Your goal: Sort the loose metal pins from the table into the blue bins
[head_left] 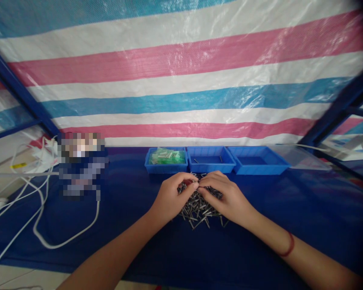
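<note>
A heap of small metal pins (199, 211) lies on the dark blue table cloth (139, 241) in front of me. My left hand (172, 197) and my right hand (226, 195) rest over the heap, fingertips meeting above it. Both hands are curled in a pinch; what sits between the fingers is too small to name. Just behind the heap stand three blue trays: the left tray (166, 166) holds green plastic pieces, the middle tray (211, 164) holds a couple of pins, the right tray (260, 166) looks bare.
White cables (45, 237) loop across the left of the table, next to a blurred-out object (80, 165). A striped pink, white and blue tarp (181, 80) hangs behind the trays. Blue frame posts (335, 117) stand at both sides.
</note>
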{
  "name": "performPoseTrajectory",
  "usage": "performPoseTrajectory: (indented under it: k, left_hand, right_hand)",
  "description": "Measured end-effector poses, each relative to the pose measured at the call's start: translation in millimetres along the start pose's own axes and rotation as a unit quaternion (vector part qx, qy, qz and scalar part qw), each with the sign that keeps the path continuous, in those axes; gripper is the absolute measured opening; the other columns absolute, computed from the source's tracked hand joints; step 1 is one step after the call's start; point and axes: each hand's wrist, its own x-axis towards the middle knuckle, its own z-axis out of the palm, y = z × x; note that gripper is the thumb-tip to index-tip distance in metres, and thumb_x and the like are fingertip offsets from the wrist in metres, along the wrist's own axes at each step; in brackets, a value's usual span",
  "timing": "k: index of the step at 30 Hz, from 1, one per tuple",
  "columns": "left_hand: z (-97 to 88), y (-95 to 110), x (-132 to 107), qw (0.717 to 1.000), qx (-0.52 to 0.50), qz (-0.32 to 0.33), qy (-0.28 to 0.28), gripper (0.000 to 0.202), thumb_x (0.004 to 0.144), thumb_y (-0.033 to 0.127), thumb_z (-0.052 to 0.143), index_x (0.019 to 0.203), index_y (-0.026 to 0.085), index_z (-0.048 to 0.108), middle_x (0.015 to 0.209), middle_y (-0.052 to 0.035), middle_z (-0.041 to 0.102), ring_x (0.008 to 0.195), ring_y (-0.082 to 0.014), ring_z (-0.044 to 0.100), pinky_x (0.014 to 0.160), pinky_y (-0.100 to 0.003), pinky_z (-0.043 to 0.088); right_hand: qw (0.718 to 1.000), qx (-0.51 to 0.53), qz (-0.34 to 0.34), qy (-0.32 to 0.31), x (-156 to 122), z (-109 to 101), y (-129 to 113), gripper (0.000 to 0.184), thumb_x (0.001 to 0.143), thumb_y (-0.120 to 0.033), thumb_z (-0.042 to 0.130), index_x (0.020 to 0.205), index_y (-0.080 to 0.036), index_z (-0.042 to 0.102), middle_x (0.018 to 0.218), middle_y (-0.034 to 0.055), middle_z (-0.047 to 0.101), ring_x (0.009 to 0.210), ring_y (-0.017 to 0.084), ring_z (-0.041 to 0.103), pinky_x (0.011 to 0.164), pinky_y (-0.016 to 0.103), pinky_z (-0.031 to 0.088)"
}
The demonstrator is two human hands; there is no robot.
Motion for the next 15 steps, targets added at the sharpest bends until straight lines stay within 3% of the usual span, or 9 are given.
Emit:
performPoseTrajectory:
  k: [4,8,15]
  left_hand:
    - [-0.7,-2.5,0.8,0.999,0.044,0.010,-0.013,0.015,0.086,0.023,0.055,0.098,0.020,0.063,0.095,-0.0028,0.068,0.086,-0.0157,0.062,0.081,-0.027,0.047]
    - [-7.4,-9.9,3.7,0.987,0.154,0.028,-0.027,0.020,0.086,0.022,0.053,0.103,0.019,0.061,0.100,-0.0054,0.066,0.095,-0.0202,0.059,0.086,-0.034,0.045]
    - [-24.4,-19.5,9.1,0.970,0.226,0.034,-0.076,0.020,0.084,0.012,0.047,0.093,0.019,0.063,0.093,-0.0040,0.064,0.089,-0.0190,0.059,0.083,-0.033,0.045]
  right_hand:
    - [0.999,-0.003,0.041,0.026,-0.8,0.5,6.6,0.009,0.085,-0.021,0.052,0.081,-0.021,0.061,0.081,0.0029,0.066,0.080,0.019,0.059,0.074,0.035,0.044]
    - [0.993,-0.080,0.075,0.044,-2.6,1.3,18.1,0.010,0.083,-0.022,0.054,0.077,-0.021,0.061,0.079,0.0031,0.066,0.077,0.020,0.058,0.074,0.036,0.042]
    - [0.984,-0.155,0.084,0.030,-5.5,0.7,29.8,0.010,0.083,-0.025,0.055,0.081,-0.021,0.064,0.081,0.0040,0.067,0.079,0.022,0.057,0.072,0.037,0.039]
